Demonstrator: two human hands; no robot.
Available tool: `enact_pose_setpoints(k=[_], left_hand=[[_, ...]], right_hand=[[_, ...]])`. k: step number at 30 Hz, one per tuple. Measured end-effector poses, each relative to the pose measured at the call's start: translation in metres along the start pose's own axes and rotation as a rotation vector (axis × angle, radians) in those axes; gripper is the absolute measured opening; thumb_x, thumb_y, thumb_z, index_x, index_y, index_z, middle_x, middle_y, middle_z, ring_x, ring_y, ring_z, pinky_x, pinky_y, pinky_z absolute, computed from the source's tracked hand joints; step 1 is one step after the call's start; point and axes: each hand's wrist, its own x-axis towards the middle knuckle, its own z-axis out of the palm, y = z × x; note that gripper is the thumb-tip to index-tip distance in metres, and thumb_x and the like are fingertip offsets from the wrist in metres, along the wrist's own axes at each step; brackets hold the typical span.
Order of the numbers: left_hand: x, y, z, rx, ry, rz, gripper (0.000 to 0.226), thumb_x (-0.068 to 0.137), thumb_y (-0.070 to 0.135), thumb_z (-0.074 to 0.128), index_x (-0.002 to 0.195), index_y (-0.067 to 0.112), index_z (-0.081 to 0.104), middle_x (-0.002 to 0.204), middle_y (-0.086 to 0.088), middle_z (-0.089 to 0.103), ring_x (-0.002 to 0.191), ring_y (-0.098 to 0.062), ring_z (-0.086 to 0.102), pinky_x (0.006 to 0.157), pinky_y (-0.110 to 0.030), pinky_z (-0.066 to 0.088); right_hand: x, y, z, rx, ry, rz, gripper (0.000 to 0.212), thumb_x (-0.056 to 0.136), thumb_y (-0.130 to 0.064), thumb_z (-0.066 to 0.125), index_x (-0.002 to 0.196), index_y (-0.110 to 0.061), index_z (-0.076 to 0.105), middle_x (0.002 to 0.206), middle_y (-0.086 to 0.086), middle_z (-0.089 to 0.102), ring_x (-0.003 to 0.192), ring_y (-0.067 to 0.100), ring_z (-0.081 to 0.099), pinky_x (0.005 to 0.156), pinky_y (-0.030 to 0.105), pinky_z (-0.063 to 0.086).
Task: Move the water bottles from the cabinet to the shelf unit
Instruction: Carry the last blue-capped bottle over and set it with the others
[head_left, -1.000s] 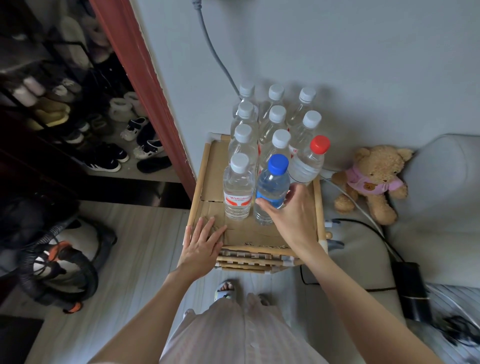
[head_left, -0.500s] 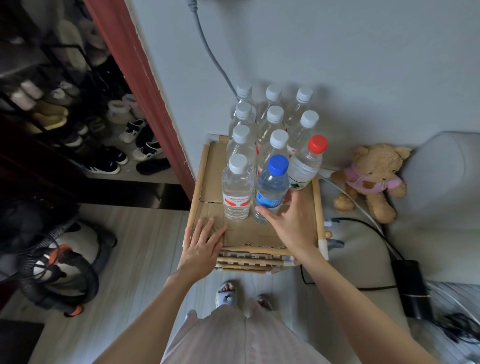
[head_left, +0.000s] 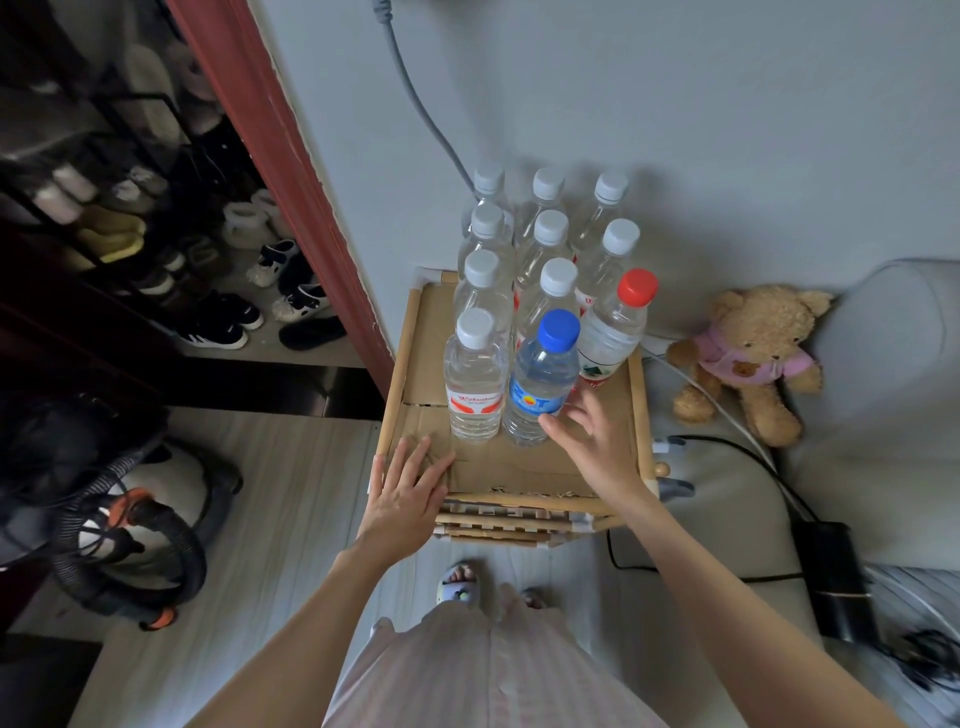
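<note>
Pulling back off the blue-capped bottle (head_left: 540, 379) at centre frame, the right hand (head_left: 597, 447) is hovering spread beside it while the left hand (head_left: 408, 491) is lying flat on the shelf unit (head_left: 415, 358).

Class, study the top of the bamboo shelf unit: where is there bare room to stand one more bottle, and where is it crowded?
Free: the cardboard strip left of the white-capped bottles, and the front patch between the left hand and right hand. Crowded: the back and middle, packed with bottles up to the blue-capped bottle.
</note>
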Motion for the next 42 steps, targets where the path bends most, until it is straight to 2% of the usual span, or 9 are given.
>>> enact_pose_setpoints(k=[5,11,16,21,26,31,35,39,42], left_hand=[[0.000,0.001,0.000,-0.006,-0.005,-0.005,0.072,0.075,0.053,-0.007,0.140,0.035,0.018,0.155,0.000,0.005,0.141,-0.020,-0.012,0.109,-0.038,-0.018],[-0.001,0.007,-0.004,-0.060,0.042,-0.024,0.068,0.077,0.053,0.004,0.137,0.034,0.031,0.153,0.000,0.015,0.142,-0.019,-0.003,0.111,-0.036,-0.014],[0.011,0.021,-0.011,-0.258,0.238,-0.177,0.047,0.087,0.042,0.049,0.128,0.021,0.045,0.131,-0.005,0.052,0.129,-0.023,0.039,0.115,-0.045,0.014],[0.027,0.054,-0.036,-0.491,0.277,-0.240,0.058,0.084,0.033,0.060,0.135,0.027,0.034,0.105,-0.007,0.061,0.101,-0.030,0.053,0.089,-0.039,0.041],[0.039,0.060,-0.037,-0.618,0.294,-0.319,0.042,0.082,0.028,0.063,0.122,0.020,0.051,0.089,-0.010,0.071,0.092,-0.027,0.061,0.071,-0.027,0.039],[0.038,0.060,-0.036,-0.659,0.319,-0.322,0.039,0.081,0.028,0.065,0.118,0.023,0.055,0.069,-0.003,0.065,0.063,-0.009,0.051,0.061,-0.016,0.032],[0.039,0.060,-0.035,-0.664,0.322,-0.331,0.042,0.079,0.030,0.066,0.119,0.022,0.055,0.062,0.000,0.062,0.062,-0.010,0.052,0.066,-0.025,0.039],[0.041,0.062,-0.032,-0.661,0.328,-0.337,0.039,0.081,0.030,0.064,0.119,0.024,0.055,0.073,-0.012,0.068,0.073,-0.026,0.058,0.066,-0.029,0.039],[0.041,0.062,-0.031,-0.663,0.349,-0.311,0.038,0.081,0.031,0.064,0.117,0.025,0.055,0.081,-0.012,0.071,0.082,-0.028,0.062,0.069,-0.030,0.043]], right_hand=[[-0.003,0.000,0.012,-0.048,0.031,0.045,0.065,0.075,-0.031,0.072,0.129,-0.026,0.036,0.121,-0.016,0.047,0.110,0.003,0.046,0.071,0.001,0.037],[0.001,0.005,0.023,-0.034,0.061,0.093,0.061,0.081,-0.026,0.067,0.133,-0.025,0.036,0.116,-0.018,0.045,0.113,0.008,0.045,0.090,0.025,0.035],[-0.002,0.010,0.021,0.031,0.029,0.090,0.059,0.085,-0.020,0.062,0.134,-0.024,0.030,0.133,-0.011,0.044,0.126,0.010,0.039,0.099,0.027,0.033],[-0.002,0.013,0.025,0.066,0.018,0.072,0.056,0.082,-0.017,0.064,0.126,-0.032,0.032,0.125,-0.017,0.042,0.126,0.012,0.040,0.098,0.027,0.038],[0.001,0.013,0.029,0.034,0.066,0.074,0.061,0.080,-0.013,0.067,0.130,-0.021,0.033,0.132,-0.001,0.047,0.117,0.008,0.047,0.101,0.030,0.041],[0.000,0.014,0.029,0.001,0.091,0.060,0.060,0.082,-0.008,0.063,0.133,-0.016,0.031,0.134,0.000,0.046,0.107,-0.001,0.049,0.090,0.015,0.043],[0.000,0.013,0.024,-0.015,0.070,0.054,0.058,0.084,-0.009,0.062,0.132,-0.020,0.032,0.122,-0.011,0.047,0.095,-0.021,0.048,0.089,0.011,0.044],[0.000,0.013,0.023,-0.027,0.060,0.051,0.057,0.085,-0.009,0.060,0.133,-0.015,0.032,0.121,-0.012,0.046,0.093,-0.025,0.047,0.091,0.013,0.045],[0.001,0.013,0.022,-0.061,0.060,0.054,0.054,0.086,-0.009,0.060,0.133,-0.014,0.033,0.121,-0.011,0.049,0.089,-0.023,0.049,0.080,-0.001,0.040]])
